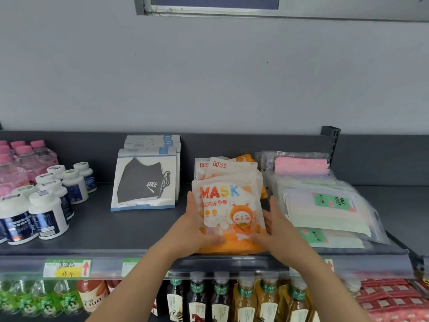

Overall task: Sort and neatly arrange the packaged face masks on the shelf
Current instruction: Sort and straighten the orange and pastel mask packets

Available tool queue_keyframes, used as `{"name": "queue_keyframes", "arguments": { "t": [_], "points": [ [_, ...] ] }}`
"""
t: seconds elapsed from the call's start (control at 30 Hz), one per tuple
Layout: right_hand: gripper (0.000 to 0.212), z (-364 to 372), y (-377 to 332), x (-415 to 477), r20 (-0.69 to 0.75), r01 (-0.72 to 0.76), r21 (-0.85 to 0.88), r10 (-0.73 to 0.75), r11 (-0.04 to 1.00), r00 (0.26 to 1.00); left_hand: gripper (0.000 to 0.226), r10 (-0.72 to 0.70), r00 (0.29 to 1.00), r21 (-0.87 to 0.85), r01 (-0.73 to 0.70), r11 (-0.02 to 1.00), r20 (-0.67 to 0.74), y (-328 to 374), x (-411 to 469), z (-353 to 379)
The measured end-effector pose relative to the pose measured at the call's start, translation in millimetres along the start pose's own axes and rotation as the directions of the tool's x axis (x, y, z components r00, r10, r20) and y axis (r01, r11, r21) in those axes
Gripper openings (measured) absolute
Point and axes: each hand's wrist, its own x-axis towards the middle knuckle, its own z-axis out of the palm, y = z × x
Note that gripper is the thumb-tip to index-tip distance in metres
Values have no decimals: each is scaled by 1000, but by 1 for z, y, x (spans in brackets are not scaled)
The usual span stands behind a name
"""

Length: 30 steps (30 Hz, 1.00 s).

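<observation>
My left hand (197,225) and right hand (276,231) clasped the orange pack (228,210) by its side edges, mid-shelf (104,231) atop its stack. To square it well, I judged both palms should press evenly, aligning edges with packs beneath.

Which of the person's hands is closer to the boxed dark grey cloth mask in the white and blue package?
Left. The left hand grips the left edge of the orange cartoon-rabbit mask packet, just right of the boxed dark grey cloth mask. The right hand holds the packet's far edge.
</observation>
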Motion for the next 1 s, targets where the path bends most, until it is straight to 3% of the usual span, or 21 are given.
{"name": "queue_keyframes", "arguments": {
  "t": [0.1,0.2,0.3,0.5,0.67,0.87,1.0],
  "points": [
    [105,5,-3,-3,27,-32,-68,34,997,999,138,7,1000,15,-7,1000,-6,0,-4,4],
    [111,-2,-2,5,-9,-57,-12,57,998,998,136,-9,999,5,9,1000,-42,6,-4,-1],
    [109,-12,-10,22,-91,-36,34,39,999,995,134,-64,990,-124,49,991,-125,11,11,-7],
    [77,-5,-20,49,-25,-63,300,74,952,997,144,-96,991,-275,68,959,-93,23,27,5],
    [71,-10,-12,59,-88,-53,529,117,847,989,140,-131,974,-377,53,925,-185,16,31,-2],
    [48,1,-11,61,106,-167,646,129,745,986,142,-87,981,-393,13,919,-171,22,42,0],
    [58,-13,-13,68,-56,-101,560,159,822,986,148,-131,967,-493,7,870,-218,20,48,-9]
  ]
}}
